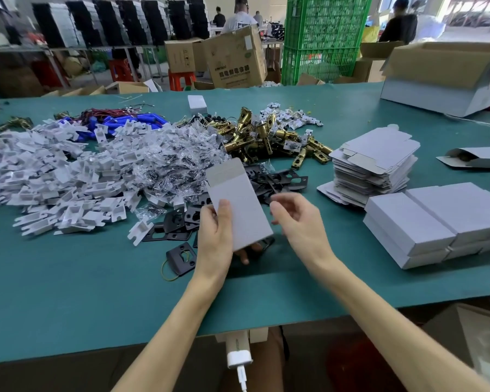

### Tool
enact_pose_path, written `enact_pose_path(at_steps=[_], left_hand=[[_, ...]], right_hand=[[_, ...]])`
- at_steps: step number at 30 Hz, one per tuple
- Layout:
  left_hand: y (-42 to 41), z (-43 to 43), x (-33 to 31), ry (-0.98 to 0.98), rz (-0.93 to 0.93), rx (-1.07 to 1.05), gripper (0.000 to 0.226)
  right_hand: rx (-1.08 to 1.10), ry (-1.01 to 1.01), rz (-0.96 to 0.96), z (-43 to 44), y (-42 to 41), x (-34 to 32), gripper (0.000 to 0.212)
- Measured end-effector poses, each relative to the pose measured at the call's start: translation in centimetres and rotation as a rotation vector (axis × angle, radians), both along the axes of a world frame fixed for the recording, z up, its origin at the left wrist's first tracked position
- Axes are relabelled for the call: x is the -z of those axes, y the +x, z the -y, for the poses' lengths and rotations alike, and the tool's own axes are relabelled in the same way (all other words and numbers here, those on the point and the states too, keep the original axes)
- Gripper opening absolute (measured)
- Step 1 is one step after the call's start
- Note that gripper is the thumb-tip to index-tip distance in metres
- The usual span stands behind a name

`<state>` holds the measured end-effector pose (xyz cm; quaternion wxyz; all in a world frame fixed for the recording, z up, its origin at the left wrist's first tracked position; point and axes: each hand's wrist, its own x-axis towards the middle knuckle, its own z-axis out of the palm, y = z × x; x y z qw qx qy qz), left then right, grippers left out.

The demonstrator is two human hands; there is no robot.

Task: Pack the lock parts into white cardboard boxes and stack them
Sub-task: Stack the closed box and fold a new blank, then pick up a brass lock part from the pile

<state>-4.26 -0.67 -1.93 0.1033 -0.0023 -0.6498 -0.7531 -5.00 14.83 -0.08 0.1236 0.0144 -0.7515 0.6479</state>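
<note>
Green matting covers the long counter [96,292] of a busy workshop, with green crates [323,38] and other workers behind it. The stock lies in heaps by kind, all across the far half, so that each sort can probably be picked without searching: white plastic pieces [54,179] to the left, clear bags [164,157] of small hardware in the middle, brass latches [255,134] beyond them, and black plates [280,179] nearest the hands. On the right stands a pile of flat box blanks [376,159], and in front of it lie the closed white boxes [425,222], set edge to edge in two layers; the finished work seems to be kept on the side away from the loose parts. The left hand [215,236] grasps a white box [239,207] by its lower end, thumb on the front face and fingers behind, tilted up over the black plates with its flap standing open at the top, a hold that leaves the mouth free for filling. A dark piece shows beneath the box's lower end; whether it is held cannot be told. The right hand [294,219] hangs just beside the box, apart from it, fingers loosely curved and released, with nothing seen in them, though it is blurred. It looks ready to fetch a part or tend the flap.
</note>
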Motion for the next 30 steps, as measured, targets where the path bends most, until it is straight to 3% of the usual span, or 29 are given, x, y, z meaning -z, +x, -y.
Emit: enact_pose_path(at_steps=[3,9,13,17,24,30], left_hand=[[-0.4,-0.4,0.1,0.044,-0.002,0.026,0.023],[-0.5,-0.6,0.2,0.086,0.053,0.098,0.032],[-0.8,-0.6,0.3,0.103,0.065,0.093,0.027],[-0.9,-0.6,0.4,0.109,0.06,0.119,0.026],[-0.9,-0.6,0.5,0.102,0.069,0.125,0.033],[-0.7,-0.6,0.4,0.11,0.07,0.111,0.031]], right_hand=[[0.077,0.229,-0.058,0.3,-5.3,-2.0,0.024],[0.045,0.927,0.068,0.4,-16.4,-2.5,0.048],[0.022,0.976,0.242,0.1,-21.0,-1.7,0.054],[0.012,1.059,0.248,0.3,-22.9,-1.0,0.055],[0.162,1.068,-0.12,0.9,-21.5,-1.5,0.024],[0.199,0.901,-0.135,-0.1,-21.0,-4.5,0.013]])
